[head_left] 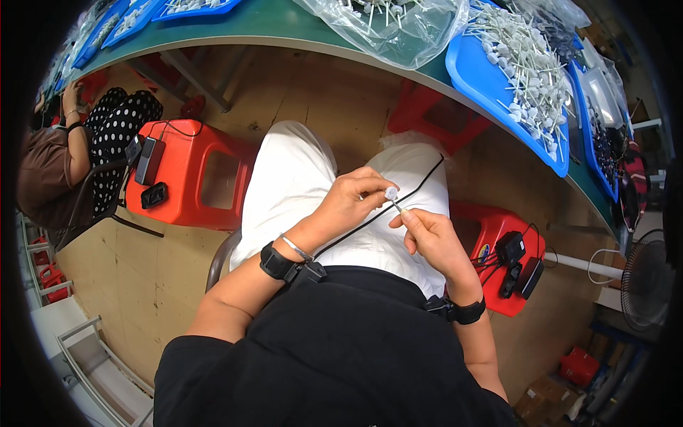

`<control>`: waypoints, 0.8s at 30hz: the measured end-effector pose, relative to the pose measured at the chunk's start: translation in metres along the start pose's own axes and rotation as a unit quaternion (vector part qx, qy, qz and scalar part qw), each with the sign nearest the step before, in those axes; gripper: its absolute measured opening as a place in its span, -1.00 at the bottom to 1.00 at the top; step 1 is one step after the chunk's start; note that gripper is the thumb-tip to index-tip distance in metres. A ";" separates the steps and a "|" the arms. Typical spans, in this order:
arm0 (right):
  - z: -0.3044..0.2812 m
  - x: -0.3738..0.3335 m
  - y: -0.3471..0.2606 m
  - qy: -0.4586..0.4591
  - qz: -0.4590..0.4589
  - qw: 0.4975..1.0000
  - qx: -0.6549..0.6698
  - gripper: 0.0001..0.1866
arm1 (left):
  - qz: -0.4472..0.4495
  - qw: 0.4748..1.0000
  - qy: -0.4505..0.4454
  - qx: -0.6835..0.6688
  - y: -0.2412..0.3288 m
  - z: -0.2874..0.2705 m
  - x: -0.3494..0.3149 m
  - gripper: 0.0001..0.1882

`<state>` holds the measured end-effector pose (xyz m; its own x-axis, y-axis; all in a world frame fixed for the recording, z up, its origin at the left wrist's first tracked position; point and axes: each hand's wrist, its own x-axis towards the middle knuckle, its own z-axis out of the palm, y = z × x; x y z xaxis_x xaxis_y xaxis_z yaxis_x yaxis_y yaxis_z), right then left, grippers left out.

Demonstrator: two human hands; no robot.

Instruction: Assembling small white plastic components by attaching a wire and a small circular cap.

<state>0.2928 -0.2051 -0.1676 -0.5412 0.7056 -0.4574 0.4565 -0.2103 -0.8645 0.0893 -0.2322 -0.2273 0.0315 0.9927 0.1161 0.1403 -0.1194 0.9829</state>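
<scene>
Above my lap, my left hand pinches a small white round-headed part between thumb and fingertips. A thin greyish stem runs from that head down to my right hand, whose thumb and forefinger are closed on its lower end. Whether the stem belongs to the part or is a separate thin tool, I cannot tell. Both hands are held close together in the air. Beneath them a black cord crosses my white trousers.
Ahead curves a green table bearing a blue tray heaped with white stemmed pieces and a clear plastic bag. Red stools with black devices flank me, left and right. A person sits far left; a fan stands right.
</scene>
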 end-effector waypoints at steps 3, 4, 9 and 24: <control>0.000 0.001 0.000 -0.008 0.006 1.000 0.001 -0.59 | 0.005 1.000 -0.006 0.018 0.003 -0.001 0.000 -0.83; -0.001 0.001 -0.001 -0.011 0.014 1.000 -0.004 -0.58 | 0.005 1.000 -0.010 0.027 0.003 -0.001 0.000 -0.83; -0.001 0.003 0.002 -0.022 0.023 0.999 0.003 -0.56 | 0.026 0.999 -0.012 0.032 -0.001 0.000 -0.001 -0.83; -0.002 0.004 0.004 -0.035 0.041 0.998 0.023 -0.58 | -0.013 0.999 -0.029 0.023 -0.005 0.000 -0.002 -0.84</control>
<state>0.2938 -0.2022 -0.1729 -0.5522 0.6358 -0.5393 0.4695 -0.2974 -0.8313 0.0887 -0.2335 -0.2327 0.0852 0.9930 0.0816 0.1877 -0.0964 0.9775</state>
